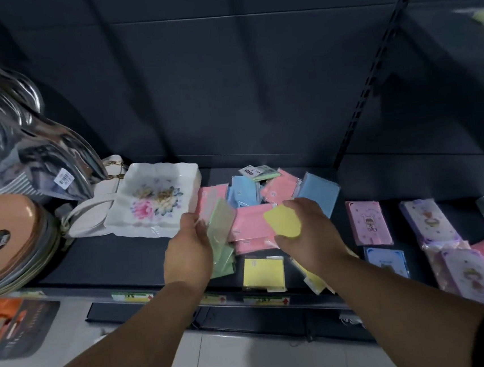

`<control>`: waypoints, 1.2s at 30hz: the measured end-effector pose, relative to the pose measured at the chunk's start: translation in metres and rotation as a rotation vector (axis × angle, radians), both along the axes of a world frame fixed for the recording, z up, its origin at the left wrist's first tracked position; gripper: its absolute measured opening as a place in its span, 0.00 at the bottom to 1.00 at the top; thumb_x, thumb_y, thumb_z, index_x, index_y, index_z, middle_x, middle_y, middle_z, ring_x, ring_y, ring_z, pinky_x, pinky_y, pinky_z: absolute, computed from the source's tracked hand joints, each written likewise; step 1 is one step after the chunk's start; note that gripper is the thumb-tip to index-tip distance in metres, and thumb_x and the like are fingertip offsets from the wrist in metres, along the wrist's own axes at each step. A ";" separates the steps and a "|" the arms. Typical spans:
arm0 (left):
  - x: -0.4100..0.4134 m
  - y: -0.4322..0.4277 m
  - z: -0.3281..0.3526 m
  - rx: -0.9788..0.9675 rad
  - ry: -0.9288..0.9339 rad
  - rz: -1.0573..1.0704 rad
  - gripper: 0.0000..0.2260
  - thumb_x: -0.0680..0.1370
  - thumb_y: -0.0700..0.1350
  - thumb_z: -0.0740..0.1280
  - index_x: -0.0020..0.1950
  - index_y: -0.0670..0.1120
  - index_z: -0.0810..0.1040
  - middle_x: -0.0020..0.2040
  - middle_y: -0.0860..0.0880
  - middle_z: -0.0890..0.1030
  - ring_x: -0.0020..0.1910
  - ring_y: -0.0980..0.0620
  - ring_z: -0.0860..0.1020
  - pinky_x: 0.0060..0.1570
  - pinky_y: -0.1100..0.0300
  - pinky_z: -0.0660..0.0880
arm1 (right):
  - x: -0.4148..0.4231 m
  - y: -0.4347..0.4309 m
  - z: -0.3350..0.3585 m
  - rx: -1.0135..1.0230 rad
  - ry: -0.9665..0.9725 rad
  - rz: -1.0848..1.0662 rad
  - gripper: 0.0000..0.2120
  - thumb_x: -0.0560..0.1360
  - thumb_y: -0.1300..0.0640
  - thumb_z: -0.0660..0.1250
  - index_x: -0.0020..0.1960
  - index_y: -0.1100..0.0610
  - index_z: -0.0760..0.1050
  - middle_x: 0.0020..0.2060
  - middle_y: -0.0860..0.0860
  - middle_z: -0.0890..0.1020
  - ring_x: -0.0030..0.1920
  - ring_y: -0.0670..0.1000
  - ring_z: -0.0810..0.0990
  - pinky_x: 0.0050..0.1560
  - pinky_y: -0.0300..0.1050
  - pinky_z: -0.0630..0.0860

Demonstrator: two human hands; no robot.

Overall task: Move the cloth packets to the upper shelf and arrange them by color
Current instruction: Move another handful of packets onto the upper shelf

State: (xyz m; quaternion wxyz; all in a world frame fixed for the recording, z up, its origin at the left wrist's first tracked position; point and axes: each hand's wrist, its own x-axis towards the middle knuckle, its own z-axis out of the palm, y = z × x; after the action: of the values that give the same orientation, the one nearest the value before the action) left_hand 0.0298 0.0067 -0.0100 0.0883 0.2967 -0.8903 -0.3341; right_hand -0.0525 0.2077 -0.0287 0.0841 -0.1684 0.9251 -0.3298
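Above a dark metal shelf (109,261) strewn with flat, glossy plastic-wrapped pink packets (250,221) and blue packets (320,190), the left hand (186,248) grips a square green packet (222,226) while the right hand (308,236) pinches a yellow packet (282,220).

Dim shelving; glare on floor; edges warped, seemingly motion-blurred

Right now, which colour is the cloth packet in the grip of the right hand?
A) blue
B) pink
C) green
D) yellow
D: the right hand pinches the yellow packet in its grip, while the green packet is held by the left hand.
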 end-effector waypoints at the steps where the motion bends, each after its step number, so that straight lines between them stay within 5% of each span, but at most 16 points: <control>1: 0.001 -0.002 -0.003 0.009 -0.009 0.025 0.09 0.83 0.49 0.51 0.57 0.48 0.67 0.35 0.47 0.76 0.33 0.47 0.75 0.28 0.57 0.66 | -0.005 -0.007 0.000 -0.002 0.009 0.018 0.32 0.70 0.51 0.73 0.72 0.53 0.67 0.69 0.50 0.68 0.67 0.52 0.70 0.66 0.46 0.68; 5: 0.005 -0.004 -0.010 0.089 -0.036 0.073 0.07 0.82 0.49 0.56 0.58 0.49 0.65 0.37 0.46 0.77 0.34 0.47 0.75 0.30 0.56 0.68 | -0.018 -0.029 -0.011 0.165 -0.074 0.155 0.32 0.76 0.47 0.67 0.76 0.51 0.60 0.77 0.50 0.58 0.76 0.52 0.55 0.75 0.48 0.55; 10: 0.007 -0.007 -0.016 0.147 -0.042 0.092 0.19 0.77 0.40 0.63 0.65 0.52 0.64 0.37 0.53 0.75 0.35 0.52 0.76 0.32 0.57 0.73 | -0.021 -0.038 -0.029 0.454 -0.055 0.305 0.38 0.76 0.43 0.65 0.78 0.44 0.48 0.79 0.47 0.43 0.78 0.54 0.41 0.75 0.54 0.42; 16: 0.011 -0.012 -0.016 0.197 0.016 0.118 0.27 0.78 0.40 0.63 0.71 0.62 0.60 0.38 0.53 0.78 0.33 0.56 0.77 0.27 0.66 0.70 | -0.021 -0.054 -0.037 0.452 0.075 0.291 0.32 0.77 0.51 0.64 0.77 0.45 0.54 0.79 0.48 0.51 0.78 0.56 0.49 0.76 0.52 0.46; 20: 0.012 -0.014 -0.011 0.260 0.103 0.108 0.27 0.79 0.40 0.63 0.66 0.71 0.62 0.43 0.54 0.80 0.34 0.56 0.79 0.30 0.63 0.75 | -0.021 -0.055 -0.037 0.458 0.113 0.306 0.29 0.79 0.55 0.60 0.77 0.45 0.54 0.78 0.49 0.57 0.76 0.57 0.56 0.76 0.53 0.53; 25: 0.012 -0.014 -0.003 0.240 0.209 0.121 0.18 0.79 0.41 0.64 0.59 0.64 0.73 0.41 0.49 0.80 0.39 0.51 0.81 0.36 0.65 0.76 | -0.018 -0.049 -0.021 0.303 0.194 0.293 0.34 0.75 0.67 0.61 0.75 0.43 0.61 0.72 0.47 0.68 0.71 0.54 0.65 0.73 0.46 0.58; 28: 0.010 -0.017 0.012 0.271 0.259 0.129 0.17 0.79 0.41 0.64 0.62 0.61 0.74 0.50 0.45 0.81 0.43 0.50 0.80 0.47 0.59 0.79 | -0.010 -0.042 -0.006 0.180 0.208 0.223 0.33 0.75 0.69 0.62 0.74 0.44 0.64 0.72 0.47 0.69 0.72 0.52 0.65 0.74 0.45 0.57; 31: 0.008 -0.018 0.036 0.271 0.313 0.096 0.18 0.80 0.40 0.63 0.66 0.57 0.73 0.60 0.54 0.77 0.50 0.58 0.78 0.55 0.63 0.76 | 0.003 -0.037 0.014 0.035 0.196 0.151 0.30 0.76 0.67 0.63 0.73 0.44 0.66 0.72 0.46 0.69 0.72 0.50 0.65 0.74 0.46 0.60; 33: 0.006 -0.019 0.052 0.255 0.336 0.057 0.18 0.80 0.39 0.63 0.68 0.54 0.72 0.61 0.56 0.73 0.49 0.67 0.75 0.49 0.78 0.69 | 0.013 -0.035 0.035 -0.064 0.220 0.122 0.30 0.75 0.68 0.64 0.72 0.45 0.69 0.70 0.45 0.71 0.70 0.50 0.67 0.72 0.48 0.64; 36: 0.000 -0.017 0.075 0.315 0.341 0.013 0.19 0.80 0.40 0.63 0.69 0.54 0.71 0.65 0.58 0.71 0.41 0.70 0.75 0.43 0.77 0.66 | 0.025 -0.036 0.071 -0.160 0.409 0.061 0.32 0.67 0.75 0.66 0.65 0.50 0.77 0.63 0.48 0.78 0.64 0.51 0.74 0.65 0.50 0.71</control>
State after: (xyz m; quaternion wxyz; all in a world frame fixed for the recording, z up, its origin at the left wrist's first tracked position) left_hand 0.0300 -0.0100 0.0646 0.1920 0.2520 -0.7974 -0.5136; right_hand -0.0272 0.1714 0.0426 -0.1090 -0.2658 0.8883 -0.3583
